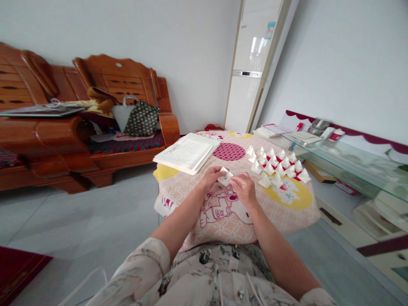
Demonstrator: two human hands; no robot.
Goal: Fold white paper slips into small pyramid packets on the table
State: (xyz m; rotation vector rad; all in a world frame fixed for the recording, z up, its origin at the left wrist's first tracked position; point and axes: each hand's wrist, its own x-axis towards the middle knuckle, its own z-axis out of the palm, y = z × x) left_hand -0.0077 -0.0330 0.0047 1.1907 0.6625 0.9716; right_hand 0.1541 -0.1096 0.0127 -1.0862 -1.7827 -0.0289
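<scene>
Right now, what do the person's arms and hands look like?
The left sleeve and right sleeve are short, cream with a grey-black inky flower print. Below them the arms are bare. The left hand and right hand show no ring, watch or glove.

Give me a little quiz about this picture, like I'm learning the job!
1. True or false: the left hand and right hand both hold the small paper.
2. Where is the stack? A) left of the hands B) on the sofa C) on the floor
3. Fill in: the folded pieces lie to the ____ of the hands.
Key: 1 true; 2 A; 3 right.
</scene>
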